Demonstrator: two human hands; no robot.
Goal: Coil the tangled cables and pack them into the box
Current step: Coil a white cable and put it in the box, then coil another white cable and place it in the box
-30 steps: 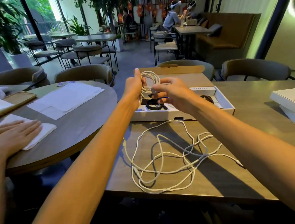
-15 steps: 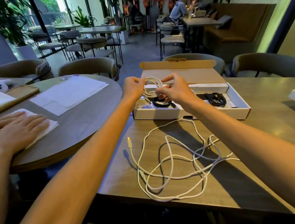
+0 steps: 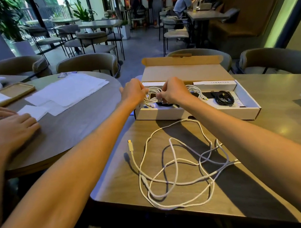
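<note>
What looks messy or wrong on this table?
The tangled white cable lies on the table in loose, crossing loops, outside the box. The left hand and right hand hold a white coil over the box. Nothing looks spilled or broken.

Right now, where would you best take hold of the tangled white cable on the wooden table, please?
Pinch the tangled white cable just behind its pale yellow plug, coming from above on the left. That end lies flat and straight, clear of the crossing loops, so it should likely pull free first.
</note>
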